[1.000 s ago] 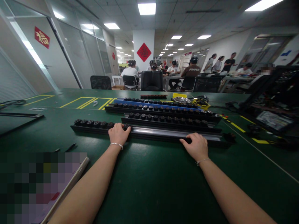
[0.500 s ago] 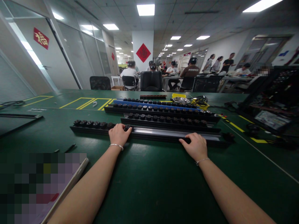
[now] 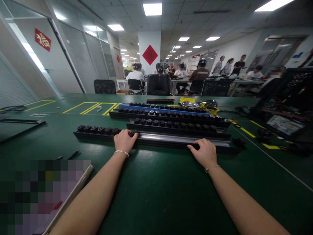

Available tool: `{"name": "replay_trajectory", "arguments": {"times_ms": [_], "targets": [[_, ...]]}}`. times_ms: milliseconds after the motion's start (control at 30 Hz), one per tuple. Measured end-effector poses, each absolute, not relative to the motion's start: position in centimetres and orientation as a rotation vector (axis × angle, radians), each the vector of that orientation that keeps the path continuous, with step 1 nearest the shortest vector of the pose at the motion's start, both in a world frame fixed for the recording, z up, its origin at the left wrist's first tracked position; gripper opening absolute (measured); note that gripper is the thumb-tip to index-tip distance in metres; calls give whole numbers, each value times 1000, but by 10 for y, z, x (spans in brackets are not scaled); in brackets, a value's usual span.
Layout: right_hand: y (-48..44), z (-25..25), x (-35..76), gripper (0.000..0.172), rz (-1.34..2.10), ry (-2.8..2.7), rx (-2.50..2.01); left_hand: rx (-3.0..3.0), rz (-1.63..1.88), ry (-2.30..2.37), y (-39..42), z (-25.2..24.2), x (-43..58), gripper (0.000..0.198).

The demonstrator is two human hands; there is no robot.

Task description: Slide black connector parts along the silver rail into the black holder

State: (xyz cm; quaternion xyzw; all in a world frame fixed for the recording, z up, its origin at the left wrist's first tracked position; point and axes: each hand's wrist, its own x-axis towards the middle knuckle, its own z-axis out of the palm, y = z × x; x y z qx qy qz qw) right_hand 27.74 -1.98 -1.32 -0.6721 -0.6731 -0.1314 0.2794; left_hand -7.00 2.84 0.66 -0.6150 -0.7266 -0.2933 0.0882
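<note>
A long black rail [image 3: 161, 138] lies across the green table, with several round black pieces [image 3: 100, 130] in its left part and a bare silvery channel to the right. My left hand [image 3: 124, 141] grips the rail near its middle, thumb beside a black piece [image 3: 133, 133]. Over the right part, my right hand [image 3: 204, 152] is closed on the rail's edge, its fingertips partly hidden. Behind lie another black rail with round pieces [image 3: 171, 125], a further black rail [image 3: 151, 115] and a blue rail [image 3: 161, 108].
At the back right are a metal dish [image 3: 189, 104], a yellow tray [image 3: 187, 99] and cables. A dark screen-like frame [image 3: 283, 104] stands at the right. A pale-edged object [image 3: 70, 195], mostly pixelated, lies front left. People sit and stand beyond the table [image 3: 146, 182].
</note>
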Motion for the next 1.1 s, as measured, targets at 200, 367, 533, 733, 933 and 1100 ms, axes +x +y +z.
{"name": "replay_trajectory", "arguments": {"times_ms": [200, 367, 533, 733, 933, 1100], "targets": [[-20, -14, 278, 36, -360, -1800, -1797, -1870, -863, -2111, 26, 7, -64, 33], [-20, -14, 278, 37, -365, -1808, -1794, -1879, -881, -2096, 25, 7, -63, 33], [-19, -14, 278, 35, -397, -1803, -1784, -1901, -871, -2103, 24, 10, -60, 33], [-20, -13, 277, 34, -395, -1804, -1791, -1929, -862, -2102, 22, 11, -57, 33], [-21, -13, 277, 35, -376, -1807, -1793, -1954, -864, -2067, 19, 11, -55, 28], [-21, -12, 277, 35, -360, -1799, -1801, -1991, -817, -2100, 18, 13, -53, 28]]}}
